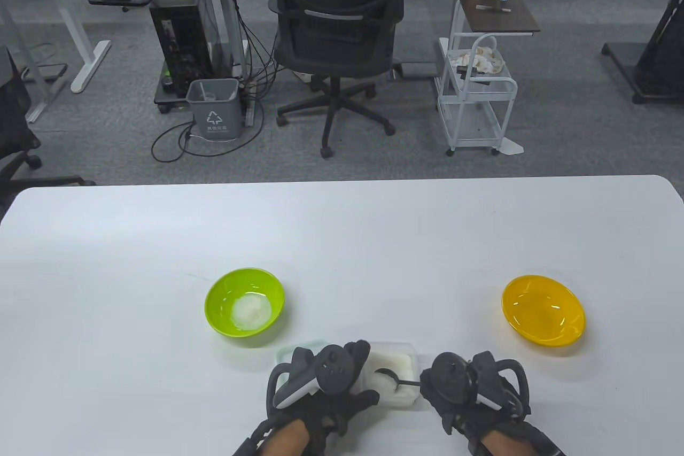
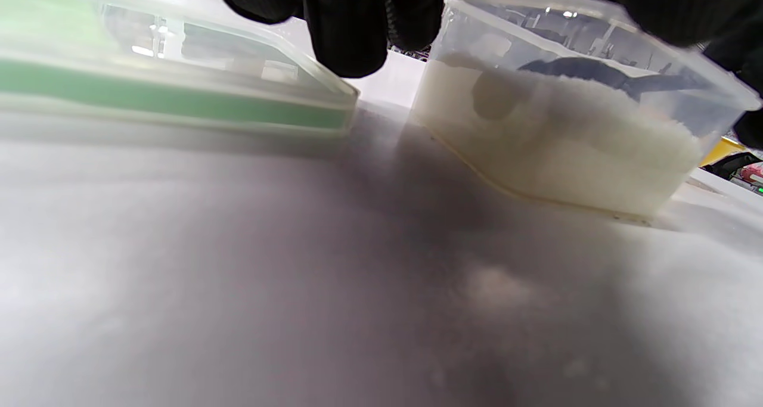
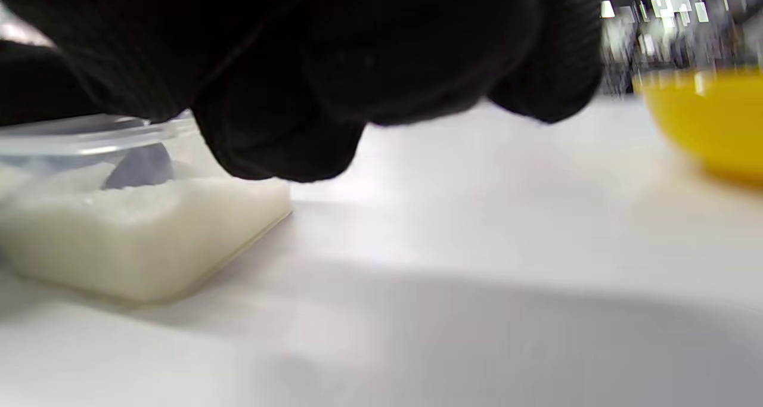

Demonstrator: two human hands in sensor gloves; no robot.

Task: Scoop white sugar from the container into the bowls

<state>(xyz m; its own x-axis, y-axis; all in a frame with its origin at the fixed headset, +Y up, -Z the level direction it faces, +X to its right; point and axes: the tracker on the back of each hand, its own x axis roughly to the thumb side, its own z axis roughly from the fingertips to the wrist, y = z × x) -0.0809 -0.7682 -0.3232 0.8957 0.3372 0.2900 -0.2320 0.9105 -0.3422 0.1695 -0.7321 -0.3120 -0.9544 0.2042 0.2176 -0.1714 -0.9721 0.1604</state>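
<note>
The sugar tub [image 1: 398,365] sits at the near edge of the desk [image 1: 342,231], between the two hands. The left hand [image 1: 326,386] rests against the tub's left side, its grip around the wall, with the lid [image 2: 179,91] lying just beside. The right hand [image 1: 470,392] pinches the handle of a spoon [image 1: 389,377], whose bowl lies in the sugar. The green bowl [image 1: 245,302] (already holding sugar) stands to the left, the yellow bowl [image 1: 543,309] well to the right.
</note>
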